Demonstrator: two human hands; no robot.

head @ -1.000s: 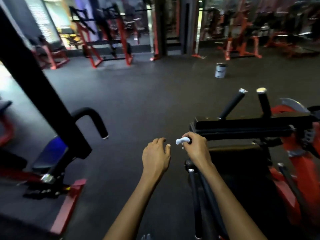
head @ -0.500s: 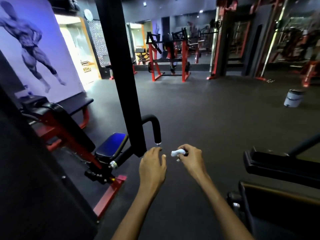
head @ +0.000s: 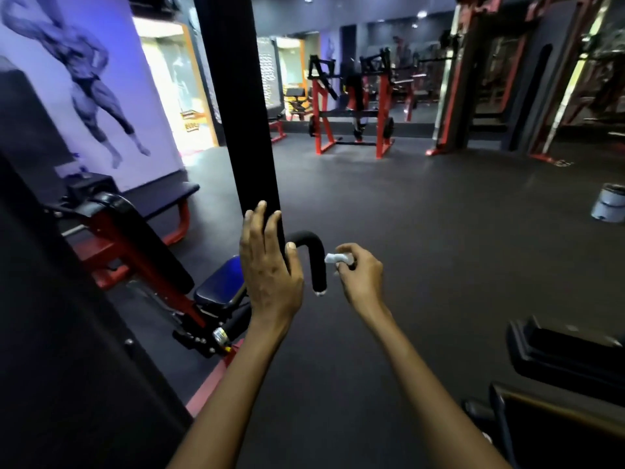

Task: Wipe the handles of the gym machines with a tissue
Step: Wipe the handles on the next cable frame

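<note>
Curved black foam-padded handle (head: 313, 258): unwiped as yet; right hand (head: 360, 277) pinches crumpled white tissue (head: 338, 258) just beside it, left hand (head: 269, 265) open-fingered against black upright post (head: 243, 113).

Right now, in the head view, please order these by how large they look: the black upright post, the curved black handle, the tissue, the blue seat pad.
1. black upright post, by far the largest.
2. blue seat pad and curved black handle look alike, and the left hand partly hides both, so I do not rank them.
3. tissue, smallest, pinched in the right hand.
</note>
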